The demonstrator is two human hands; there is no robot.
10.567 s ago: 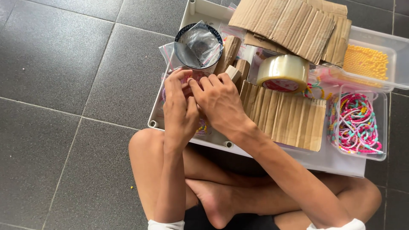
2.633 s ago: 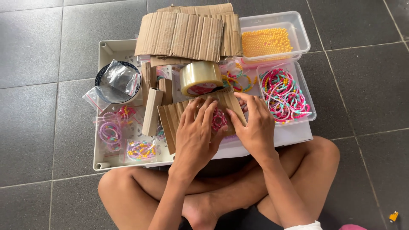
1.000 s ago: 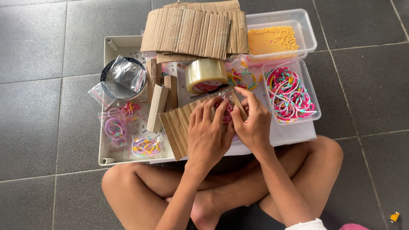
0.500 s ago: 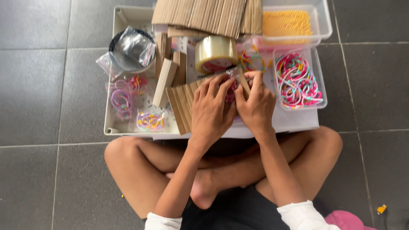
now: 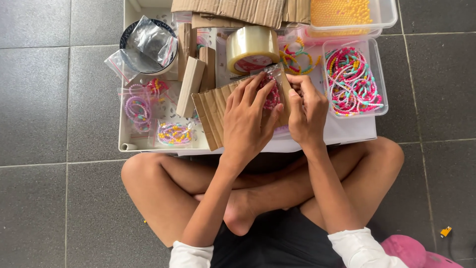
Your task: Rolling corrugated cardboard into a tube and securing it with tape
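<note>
Both hands meet over a small clear plastic bag (image 5: 272, 88) with pink beads inside, which lies on a ribbed piece of cardboard (image 5: 214, 110) at the near middle of the work area. Left hand (image 5: 248, 124) lies flat on the bag with the fingers stretched and a little apart, pressing it down on the cardboard. Right hand (image 5: 307, 115) is curled, and its fingertips pinch the right edge of the same bag, just beside the left fingertips. Just beyond the bag stands a roll of clear tape (image 5: 252, 48), touching or almost touching the far edge of the bag; I cannot tell which. To the right of the hands is a clear tub of pink bead strings (image 5: 353, 77), and farther away another clear tub with yellow beads (image 5: 342, 12). To the left, in a white tray (image 5: 122, 119), lie small bags with bracelets (image 5: 173, 133), some wooden blocks (image 5: 191, 85) and a round dark bowl (image 5: 148, 42) with empty plastic bags in it. More cardboard sheets (image 5: 233, 9) lie at the far side.
</note>
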